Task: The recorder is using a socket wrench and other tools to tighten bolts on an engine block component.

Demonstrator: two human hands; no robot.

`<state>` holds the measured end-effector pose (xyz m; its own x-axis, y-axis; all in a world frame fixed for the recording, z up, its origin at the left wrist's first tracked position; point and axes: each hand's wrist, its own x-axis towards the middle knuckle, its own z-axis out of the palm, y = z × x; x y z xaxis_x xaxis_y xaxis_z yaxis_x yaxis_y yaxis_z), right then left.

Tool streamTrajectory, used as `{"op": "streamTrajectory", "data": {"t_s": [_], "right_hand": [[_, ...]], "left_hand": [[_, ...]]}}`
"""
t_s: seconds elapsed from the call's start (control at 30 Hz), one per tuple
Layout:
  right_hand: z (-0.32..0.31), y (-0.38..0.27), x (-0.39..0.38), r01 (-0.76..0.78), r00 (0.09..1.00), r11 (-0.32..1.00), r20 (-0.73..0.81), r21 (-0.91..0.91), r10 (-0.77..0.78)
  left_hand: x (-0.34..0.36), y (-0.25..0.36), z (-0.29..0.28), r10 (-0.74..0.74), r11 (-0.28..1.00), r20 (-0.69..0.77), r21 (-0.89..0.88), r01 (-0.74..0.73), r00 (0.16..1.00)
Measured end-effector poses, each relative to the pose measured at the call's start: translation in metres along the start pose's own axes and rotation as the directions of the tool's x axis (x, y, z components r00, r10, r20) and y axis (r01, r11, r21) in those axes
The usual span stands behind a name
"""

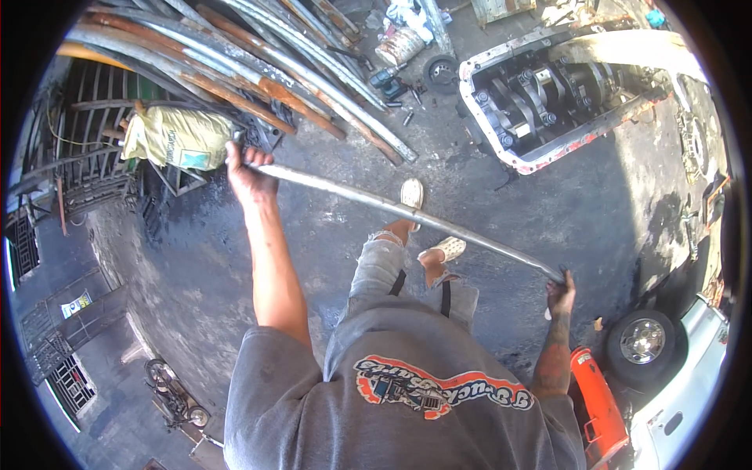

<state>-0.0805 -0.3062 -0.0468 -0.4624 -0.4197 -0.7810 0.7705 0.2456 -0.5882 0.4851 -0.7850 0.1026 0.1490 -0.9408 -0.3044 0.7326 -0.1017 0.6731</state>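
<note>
A long silvery metal pipe (407,211) slants across in front of my body, its left end farther from me than its right. My left hand (252,174) is wrapped round the left end, and a short dark piece sticks out past the fingers; what it is I cannot make out. At the other end, my right hand (561,294) closes on the pipe's dark tip. Beyond the pipe, at the upper right, an engine block (533,94) lies with its crankshaft showing.
Rusty and grey pipes (290,70) lie heaped at the upper left, beside a pale yellow sack (176,137). A power drill (388,78) rests on the floor near the pipes. At the lower right stand an orange-red object (599,403) and a vehicle wheel (644,342).
</note>
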Motion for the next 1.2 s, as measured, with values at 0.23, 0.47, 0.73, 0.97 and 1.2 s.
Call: {"op": "streamTrajectory", "data": {"t_s": [0.23,0.47,0.73,0.97,1.2], "right_hand": [[0.124,0.163,-0.042,0.159,0.981,0.286,0.183,-0.945,0.058],[0.200,0.211,-0.169,0.237,0.950,-0.272,0.164,-0.933,0.267],[0.300,0.212,-0.209,0.141,0.933,-0.137,0.085,-0.981,0.349],[0.358,0.178,-0.238,0.112,0.806,0.139,0.172,-0.984,0.567],[0.349,0.165,-0.027,0.206,0.959,0.464,0.271,-0.862,0.079]], "left_hand": [[-0.110,0.133,0.119,0.468,0.783,0.400,0.226,-0.579,0.788],[-0.047,0.158,0.083,0.640,0.460,0.519,0.332,-0.824,0.566],[0.155,0.138,-0.026,0.667,0.550,0.259,0.461,-0.697,0.698],[0.242,0.121,-0.060,0.741,0.486,0.222,0.475,-0.734,0.634],[0.340,0.096,-0.029,0.784,0.318,0.257,0.617,-0.720,0.566]]}}
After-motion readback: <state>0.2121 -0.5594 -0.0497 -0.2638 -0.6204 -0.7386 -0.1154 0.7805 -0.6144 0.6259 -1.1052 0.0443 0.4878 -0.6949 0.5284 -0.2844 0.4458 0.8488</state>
